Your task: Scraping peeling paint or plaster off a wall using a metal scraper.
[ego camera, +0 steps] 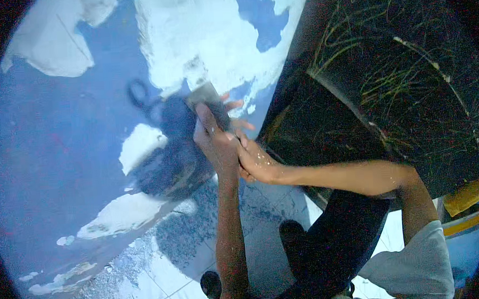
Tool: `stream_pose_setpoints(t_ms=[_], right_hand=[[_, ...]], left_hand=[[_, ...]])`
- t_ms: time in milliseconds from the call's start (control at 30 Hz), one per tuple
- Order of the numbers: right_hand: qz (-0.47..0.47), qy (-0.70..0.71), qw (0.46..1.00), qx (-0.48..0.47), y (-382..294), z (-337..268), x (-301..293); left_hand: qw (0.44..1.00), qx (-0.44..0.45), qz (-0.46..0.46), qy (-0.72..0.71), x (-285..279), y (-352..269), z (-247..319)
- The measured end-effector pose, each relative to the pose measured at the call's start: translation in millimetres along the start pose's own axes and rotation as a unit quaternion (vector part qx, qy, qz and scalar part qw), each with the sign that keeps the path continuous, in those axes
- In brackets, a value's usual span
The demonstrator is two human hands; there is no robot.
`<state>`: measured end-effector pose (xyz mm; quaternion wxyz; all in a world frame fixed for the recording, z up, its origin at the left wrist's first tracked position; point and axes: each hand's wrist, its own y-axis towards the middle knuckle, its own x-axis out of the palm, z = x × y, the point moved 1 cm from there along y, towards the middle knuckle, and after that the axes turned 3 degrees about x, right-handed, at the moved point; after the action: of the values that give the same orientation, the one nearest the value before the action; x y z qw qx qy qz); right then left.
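Observation:
My left hand (216, 140) holds a flat grey scraper-like blade (204, 95), its thumb pressed along the near face and its fingers spread out behind. Just beside it, my right hand (260, 161) is curled around a thin, dark-edged tool (239, 151), mostly hidden by the fingers. Whether this is a separate tool or part of the grey one, I cannot tell. White specks dot my right hand and forearm. Both hands are in front of a blue painted wall (79, 159) with irregular white patches (208, 36). Blur softens the blade's outline.
To the right stands a dark panel (418, 109) covered in scratches and pale streaks. Crumbs of debris (115, 264) lie on the white floor tiles (165, 281) along the wall's base. A yellow object (468, 195) sits at the lower right. My dark-trousered leg (331, 242) is below.

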<state>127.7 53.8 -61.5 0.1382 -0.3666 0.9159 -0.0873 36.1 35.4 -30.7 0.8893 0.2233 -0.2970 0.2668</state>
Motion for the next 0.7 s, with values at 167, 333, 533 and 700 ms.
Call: stream_pose_setpoints(t_ms=[167,333,533,700], right_hand=[[-0.057,-0.014,0.995,0.086,-13,-14,0],[-0.081,0.028,0.996,0.038,-10,-11,-7],[-0.055,0.064,0.996,0.036,0,1,-13],[-0.107,0.113,0.986,0.064,-3,-4,-6]], left_hand=[[0.997,0.009,-0.049,-0.064,-15,4,-10],[0.996,0.087,-0.010,-0.031,7,1,5],[0.998,0.053,-0.024,0.025,8,5,-6],[0.998,0.048,-0.004,0.038,4,3,-5]])
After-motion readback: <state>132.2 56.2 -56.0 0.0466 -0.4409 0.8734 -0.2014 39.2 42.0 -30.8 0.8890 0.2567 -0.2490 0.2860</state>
